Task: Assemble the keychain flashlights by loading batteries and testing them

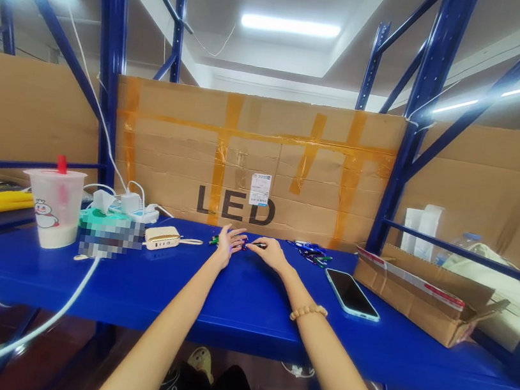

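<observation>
Close together over the back middle of the blue shelf (245,302) are my two hands. My left hand (229,246) has its fingers spread, palm turned inward, with small dark and purplish items at its fingers. My right hand (271,254) pinches a dark pen-like piece (260,245) that points toward the left hand. Green and dark small pieces (214,240) show just left of my left hand. A loose pile of blue, black and green pens (312,253) lies to the right of my right hand.
A phone (352,294) and an open cardboard box (420,295) lie to the right. On the left stand a cup (55,211), a power bank (161,238) and a power strip with cables (142,209). A large carton (174,150) closes off the back.
</observation>
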`<state>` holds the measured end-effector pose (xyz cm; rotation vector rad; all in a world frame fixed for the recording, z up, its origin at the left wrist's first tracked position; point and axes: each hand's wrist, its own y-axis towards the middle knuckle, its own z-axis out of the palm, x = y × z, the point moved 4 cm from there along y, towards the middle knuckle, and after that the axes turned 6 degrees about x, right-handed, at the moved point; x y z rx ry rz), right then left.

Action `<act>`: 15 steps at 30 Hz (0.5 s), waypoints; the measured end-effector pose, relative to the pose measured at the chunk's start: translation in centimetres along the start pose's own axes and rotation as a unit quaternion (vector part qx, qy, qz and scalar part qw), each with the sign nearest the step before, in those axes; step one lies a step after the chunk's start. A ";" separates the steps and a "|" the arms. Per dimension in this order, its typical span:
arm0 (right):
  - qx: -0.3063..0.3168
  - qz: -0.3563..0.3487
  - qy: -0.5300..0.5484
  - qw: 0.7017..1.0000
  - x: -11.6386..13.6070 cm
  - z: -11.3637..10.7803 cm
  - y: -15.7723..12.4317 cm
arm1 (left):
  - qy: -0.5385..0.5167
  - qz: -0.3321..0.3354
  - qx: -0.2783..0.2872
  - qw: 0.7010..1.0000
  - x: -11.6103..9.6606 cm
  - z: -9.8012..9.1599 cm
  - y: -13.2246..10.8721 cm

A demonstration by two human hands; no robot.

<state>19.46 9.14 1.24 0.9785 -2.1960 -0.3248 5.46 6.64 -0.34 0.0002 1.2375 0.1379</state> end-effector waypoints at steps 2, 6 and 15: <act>-0.002 0.000 -0.001 1.000 0.0 0.0 0.0 | 0.000 -0.003 -0.001 1.000 -0.1 0.1 -0.1; -0.001 -0.001 -0.002 1.000 0.2 -0.1 -0.1 | -0.001 -0.007 -0.003 1.000 -0.3 0.2 -0.3; 0.002 0.000 -0.001 1.000 0.4 -0.1 -0.2 | -0.001 -0.011 -0.004 1.000 -0.5 0.4 -0.8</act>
